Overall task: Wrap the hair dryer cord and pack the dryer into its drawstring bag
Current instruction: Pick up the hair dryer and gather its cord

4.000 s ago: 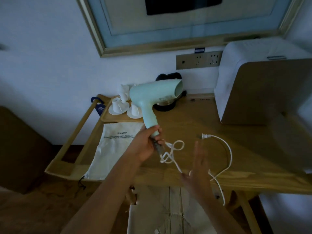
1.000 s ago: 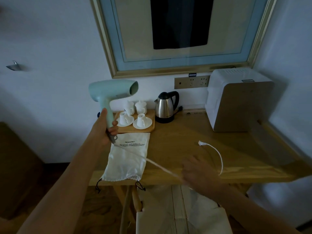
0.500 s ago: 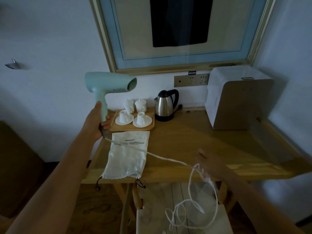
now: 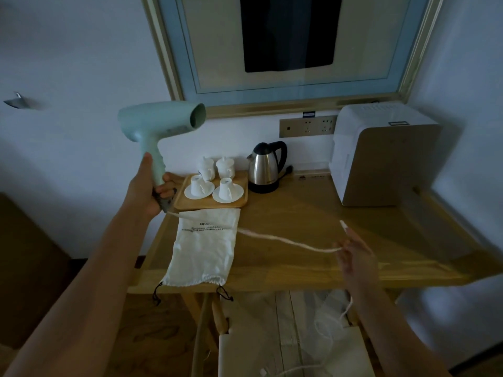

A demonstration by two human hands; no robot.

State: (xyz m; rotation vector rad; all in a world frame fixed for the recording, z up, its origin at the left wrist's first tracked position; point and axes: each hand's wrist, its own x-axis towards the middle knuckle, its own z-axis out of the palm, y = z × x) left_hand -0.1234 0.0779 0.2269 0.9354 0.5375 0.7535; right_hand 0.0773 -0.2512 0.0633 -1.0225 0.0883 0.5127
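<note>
Head view: L hand is gripping mint dryer by its handle, raised left of the wooden table. R hand is pinching white cord, blurred. Drawstring bag is lying flat near the table's front edge w/ tea tray, kettle, white appliance behind; framed picture is hanging on wall.

My left arm reaches forward and up, and my left hand grips the hair dryer by its handle, thumb pointing up along it and fingers curled round the front. My right arm stretches forward lower down; my right hand, blurred, holds the cord among loosely spread fingers.
</note>
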